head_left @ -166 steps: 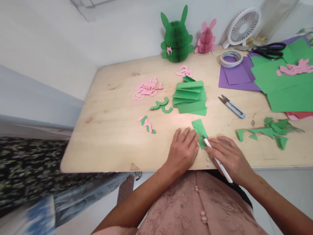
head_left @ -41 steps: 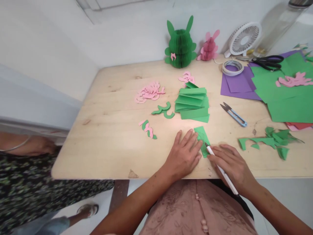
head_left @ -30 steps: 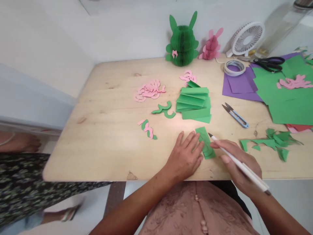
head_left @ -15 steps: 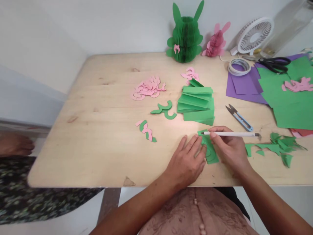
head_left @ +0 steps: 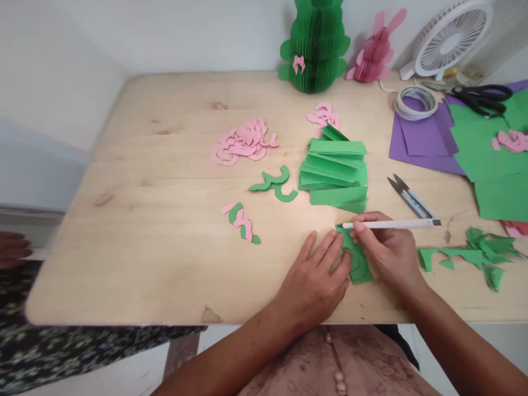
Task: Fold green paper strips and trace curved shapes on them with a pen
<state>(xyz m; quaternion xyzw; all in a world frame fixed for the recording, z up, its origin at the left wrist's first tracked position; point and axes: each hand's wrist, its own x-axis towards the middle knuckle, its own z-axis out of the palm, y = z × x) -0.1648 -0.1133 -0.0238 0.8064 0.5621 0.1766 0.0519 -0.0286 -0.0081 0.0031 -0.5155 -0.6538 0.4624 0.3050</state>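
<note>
Near the table's front edge lies a small green paper piece (head_left: 359, 267) with curved outlines drawn on it. My left hand (head_left: 315, 278) rests flat over its left side, fingers spread, covering part of it. In my right hand (head_left: 390, 250) is a white pen (head_left: 398, 224), held almost level, its dark tip at the paper's top left corner. Just beyond my hands sits a stack of folded green paper strips (head_left: 336, 170). Curved green cutouts (head_left: 274, 184) and a pink and green wavy pair of cutouts (head_left: 242, 223) lie to the left.
Pink cutouts (head_left: 243, 143) are heaped at the middle. Blue thread snips (head_left: 410, 197), green scraps (head_left: 482, 253), a tape roll (head_left: 416, 103), black scissors (head_left: 480, 99) and purple paper (head_left: 424, 135) lie right. Behind stand green (head_left: 317, 49) and pink (head_left: 373, 52) paper rabbits and a white fan (head_left: 449, 41). Another person's hand (head_left: 14, 250) shows at far left.
The camera view has shifted closer and lower, cutting off the green rabbit's ears. Both hands and the pen stay nearly in place over the green paper.
</note>
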